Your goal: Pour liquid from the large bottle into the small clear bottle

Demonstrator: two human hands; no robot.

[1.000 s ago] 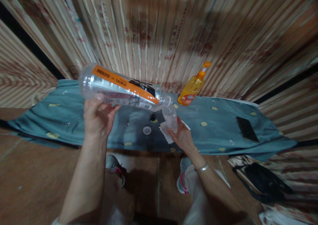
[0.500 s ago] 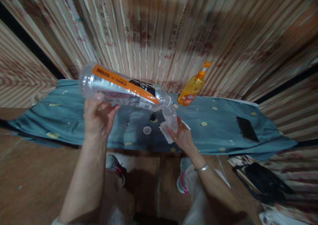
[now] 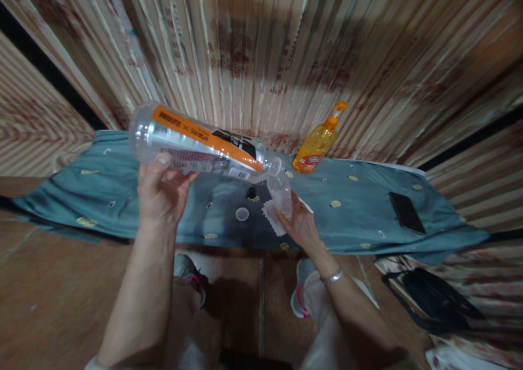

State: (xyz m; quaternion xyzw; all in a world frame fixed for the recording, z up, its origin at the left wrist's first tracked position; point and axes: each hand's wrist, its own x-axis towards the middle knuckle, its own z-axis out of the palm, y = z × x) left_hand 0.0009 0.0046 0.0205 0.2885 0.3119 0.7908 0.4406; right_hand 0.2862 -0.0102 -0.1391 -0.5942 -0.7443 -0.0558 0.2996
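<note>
Tipping the big bottle over the small one

Raising our left hand above the worktop, which is draped in a teal cloth with small yellow and white motifs, we keep the forearm steep and the wrist bent back. Its fingers are clamped under and around the large clear plastic bottle with an orange, white and black label. That bottle lies nearly level, its base up to the left, its open neck dipping to the right.

Our right hand, a silver bracelet on its wrist, reaches low across the cloth. Its fingers are closed around the lower part of the small clear plastic bottle, which stands upright on a white crumpled tissue. The large bottle's mouth sits right at the small bottle's mouth, touching or very nearly so.

The small bottle looks partly full of clear liquid; we cannot tell the level in the large one.

A white round cap and a small black cap lie just left of the small bottle. An orange pump bottle stands behind, and a black phone lies well apart to the right.
</note>
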